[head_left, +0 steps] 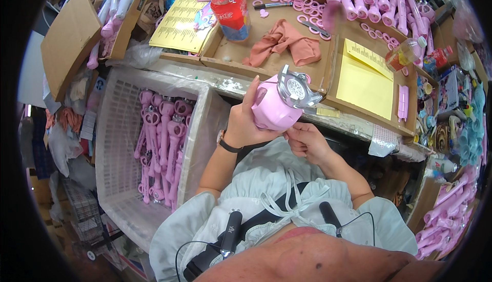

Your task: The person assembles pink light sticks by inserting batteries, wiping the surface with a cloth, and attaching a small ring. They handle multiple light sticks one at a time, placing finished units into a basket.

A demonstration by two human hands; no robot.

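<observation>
1. Currently, pink rounded unit (277, 110), qty 1: held up in front of torso, over lap, near table edge (353, 127).
2. L hand (242, 124): wrapped round unit's left side & underside, digits spread along shell. Risk: shell looked smooth; a loosened palm could've let it slip to lap or flr.
3. R hand (308, 141): fingers bunched narrow at unit's lower right; couldn't tell if a small pt was pinched there. Risk: an uneven push, w/ only L hand bracing, could've rolled unit; a small pt, if any, could've dropped out of sight.
4. Silver-grey fitting (295, 89): atop unit, tilted, jutting twd table. Fastening n/v. Risk: if loose, or snagged on table edge, it could've come away or got scuffed.
5. White crate (203, 128), w/ pink wands (165, 133): left of L forearm. Risk: a unit dropped that way could've struck wands & marked both.
6. Red-capped bottle (229, 13): upright, tray beyond. Risk: a careless reach could've toppled it onto orange cloth (287, 44); cap on, so spill unlikely.
</observation>
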